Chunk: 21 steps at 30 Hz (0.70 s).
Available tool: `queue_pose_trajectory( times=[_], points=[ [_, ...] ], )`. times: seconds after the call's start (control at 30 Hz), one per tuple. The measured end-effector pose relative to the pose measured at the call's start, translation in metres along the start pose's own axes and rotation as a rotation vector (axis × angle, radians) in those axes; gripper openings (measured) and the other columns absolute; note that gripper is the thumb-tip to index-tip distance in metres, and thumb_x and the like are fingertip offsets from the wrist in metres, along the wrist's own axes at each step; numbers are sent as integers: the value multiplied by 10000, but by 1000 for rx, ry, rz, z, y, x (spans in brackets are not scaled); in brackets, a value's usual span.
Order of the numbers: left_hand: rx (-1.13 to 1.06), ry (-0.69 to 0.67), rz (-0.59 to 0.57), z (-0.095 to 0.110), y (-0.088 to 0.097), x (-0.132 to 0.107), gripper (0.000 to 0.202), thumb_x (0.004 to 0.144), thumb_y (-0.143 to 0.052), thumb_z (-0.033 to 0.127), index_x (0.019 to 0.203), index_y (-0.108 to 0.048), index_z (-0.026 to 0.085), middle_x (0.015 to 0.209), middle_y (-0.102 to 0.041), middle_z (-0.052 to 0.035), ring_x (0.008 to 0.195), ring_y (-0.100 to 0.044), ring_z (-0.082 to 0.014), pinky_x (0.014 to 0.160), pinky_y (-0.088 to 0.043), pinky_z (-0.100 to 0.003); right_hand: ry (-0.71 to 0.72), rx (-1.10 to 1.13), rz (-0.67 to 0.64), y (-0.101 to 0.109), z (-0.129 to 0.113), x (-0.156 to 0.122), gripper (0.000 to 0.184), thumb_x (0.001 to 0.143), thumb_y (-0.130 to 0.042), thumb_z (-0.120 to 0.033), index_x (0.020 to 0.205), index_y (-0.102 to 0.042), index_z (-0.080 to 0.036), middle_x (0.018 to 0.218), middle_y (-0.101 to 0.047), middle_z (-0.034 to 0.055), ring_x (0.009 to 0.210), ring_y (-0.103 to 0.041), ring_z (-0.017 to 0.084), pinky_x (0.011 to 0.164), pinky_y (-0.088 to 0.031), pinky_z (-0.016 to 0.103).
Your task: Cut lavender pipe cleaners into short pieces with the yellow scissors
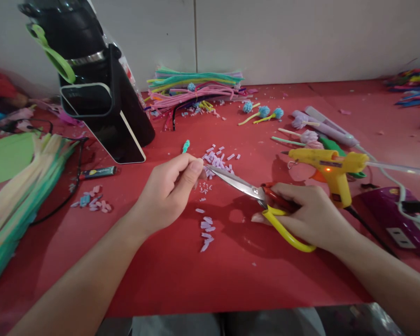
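Pinching: left hand [168,189] has thumb and fingers nipped on a pipe cleaner [185,146] — teal tip pokes out above
Scissors [238,183]: right hand [311,214] wrapped round the handles, blade tips at the left fingertips
Feel: probably light, fuzzy, bendy — hold close to the blades
Jug [73,32]: lid on, contents hidden

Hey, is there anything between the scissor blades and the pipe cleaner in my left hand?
Nothing visible. The scissors in the right hand point straight at the pipe cleaner pinched by the left hand; loose lilac snippets lie on the table beside, not between.
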<state>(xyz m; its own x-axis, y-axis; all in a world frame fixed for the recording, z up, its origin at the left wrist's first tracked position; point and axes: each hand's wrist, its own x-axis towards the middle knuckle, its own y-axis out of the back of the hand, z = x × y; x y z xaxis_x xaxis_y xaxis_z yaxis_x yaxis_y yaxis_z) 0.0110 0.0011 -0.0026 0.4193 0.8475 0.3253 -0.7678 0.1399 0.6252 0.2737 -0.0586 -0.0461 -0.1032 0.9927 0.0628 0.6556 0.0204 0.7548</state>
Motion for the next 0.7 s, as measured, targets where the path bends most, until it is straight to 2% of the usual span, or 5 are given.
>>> queue_pose_trajectory(
  times=[0.23, 0.43, 0.53, 0.7],
  points=[
    [1, 10, 5, 2, 0, -2, 287, 1023, -435, 271, 809, -602, 178, 675, -555, 35, 606, -495, -72, 587, -412, -197, 28, -19, 15, -1, 5, 1, 545, 701, -722, -662, 611, -435, -208, 575, -313, -51, 563, -277, 101, 480, -277, 242],
    [38, 22, 13, 1, 0, -2, 306, 1026, -430, 312, 808, -601, 183, 655, -544, 30, 606, -502, -84, 572, -411, -206, 7, 29, 38, 0, 1, -1, 576, 664, -750, -677, 611, -423, -205, 575, -295, -62, 542, -262, 89, 454, -244, 235],
    [48, -7, 28, 1, 0, -3, 307, 1027, -429, 303, 799, -595, 182, 672, -568, 26, 621, -520, -83, 584, -416, -205, 28, 47, 55, 0, 1, -1, 583, 643, -784, -645, 601, -404, -206, 577, -272, -71, 536, -245, 82, 442, -214, 232],
    [46, -45, 55, 2, 0, -4, 287, 1026, -432, 268, 821, -614, 185, 681, -579, 27, 613, -516, -81, 589, -417, -207, 46, 43, 30, 0, 3, -1, 597, 634, -775, -674, 603, -409, -203, 582, -288, -64, 560, -251, 92, 455, -242, 231]
  ],
)
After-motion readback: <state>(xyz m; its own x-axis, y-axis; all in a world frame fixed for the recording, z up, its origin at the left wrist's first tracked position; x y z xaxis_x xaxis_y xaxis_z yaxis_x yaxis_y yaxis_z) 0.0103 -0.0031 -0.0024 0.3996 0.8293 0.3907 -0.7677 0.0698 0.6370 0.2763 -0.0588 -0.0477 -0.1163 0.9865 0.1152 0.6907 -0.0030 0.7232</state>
